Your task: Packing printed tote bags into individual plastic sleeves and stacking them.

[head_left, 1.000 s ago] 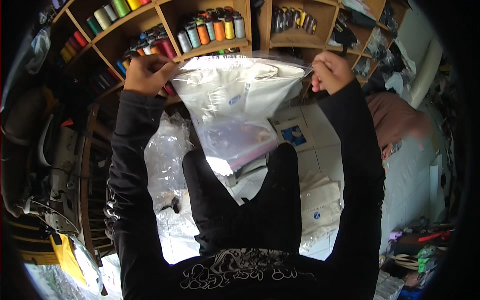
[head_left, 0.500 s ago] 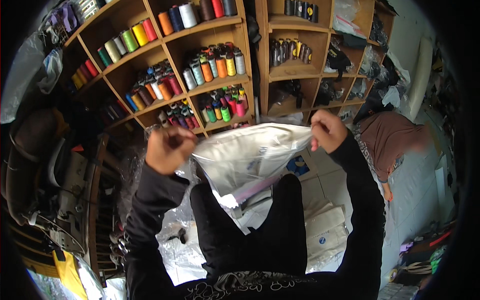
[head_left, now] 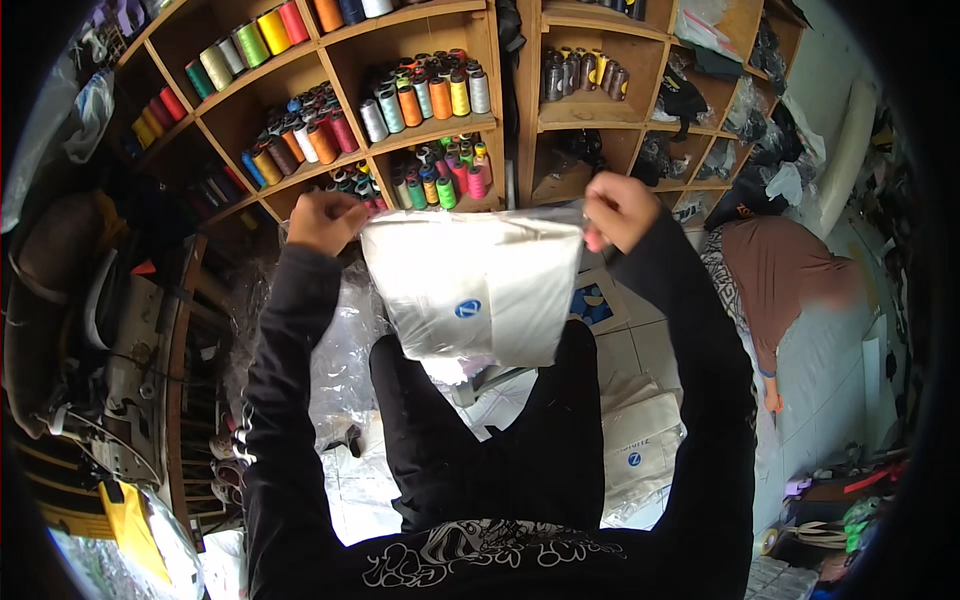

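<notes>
A person's left hand and right hand pinch, fingers curled in, the upper corners of a thin, clear plastic bag containing flat, folded cream fabric with a round blue emblem. It hangs between them, above black-trousered legs. Level corners and gentle, even tension should keep the fabric flat.

Black long-sleeved top, white curling graphic across front, white sleeve markings, black trousers
</notes>
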